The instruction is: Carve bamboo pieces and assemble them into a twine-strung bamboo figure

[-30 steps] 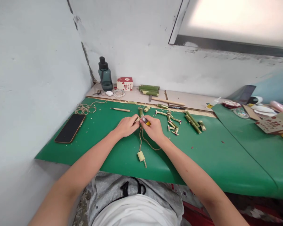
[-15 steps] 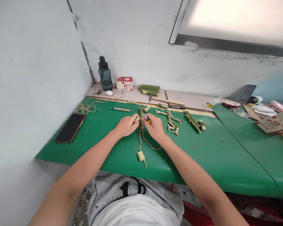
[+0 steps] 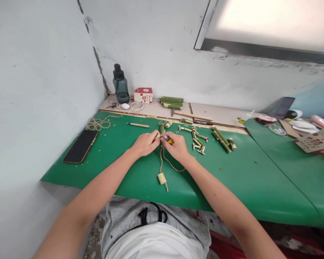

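Cord [image 3: 161, 160] runs out toward you from between your hands, and down it goes through a pale bamboo bead [image 3: 161, 178] lying on the green desk [image 3: 224, 190]. Up to the action: your left hand [image 3: 145, 144] has its grip pinched narrow around a small pale piece [image 3: 157, 136], thumb and fingers tight together. Across from it, your right hand [image 3: 177, 144] has its grip closed around a small yellow-and-grey tool [image 3: 168, 139], its end close to that piece; whether they touch, you can't tell from this view. And there's the green bamboo tube [image 3: 161, 127], far end poking out beyond your fingertips, middle partly covered by them! Just to the right lies a jointed bamboo figure [image 3: 193, 135], limbs spread, with two bamboo lengths [image 3: 220, 139] beyond it. Over on the left, a wooden-handled tool [image 3: 139, 125] lies near, a phone [image 3: 80, 146] well apart.
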Action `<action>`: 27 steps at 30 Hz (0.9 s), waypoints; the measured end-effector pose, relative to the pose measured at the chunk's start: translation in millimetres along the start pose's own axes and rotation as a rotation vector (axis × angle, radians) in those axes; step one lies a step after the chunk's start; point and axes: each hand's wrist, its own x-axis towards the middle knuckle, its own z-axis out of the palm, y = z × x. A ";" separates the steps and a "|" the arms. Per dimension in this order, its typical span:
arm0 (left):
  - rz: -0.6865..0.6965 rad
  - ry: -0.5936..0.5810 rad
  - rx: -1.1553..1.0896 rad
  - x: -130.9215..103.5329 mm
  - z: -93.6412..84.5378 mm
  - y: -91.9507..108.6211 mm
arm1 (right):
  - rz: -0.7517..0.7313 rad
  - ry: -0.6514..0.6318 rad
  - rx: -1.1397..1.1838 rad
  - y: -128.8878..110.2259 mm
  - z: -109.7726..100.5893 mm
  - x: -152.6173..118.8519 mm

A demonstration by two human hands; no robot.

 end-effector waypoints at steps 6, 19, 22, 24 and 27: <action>-0.012 -0.008 -0.004 0.7 -0.8 -0.9 | 0.017 0.012 0.007 -0.4 -0.8 1.1; -0.049 -0.023 -0.219 -1.8 -2.5 0.7 | 0.014 -0.013 -0.044 -9.8 -7.9 1.0; -0.048 -0.036 -0.268 -2.0 -2.6 0.0 | -0.015 -0.080 -0.034 -11.0 -9.7 0.8; -0.044 -0.037 -0.271 -2.3 -2.6 -0.7 | -0.033 -0.123 -0.016 -11.2 -10.3 0.9; -0.012 -0.045 -0.276 -3.0 -2.9 -1.9 | -0.042 -0.172 0.012 -11.5 -10.8 1.4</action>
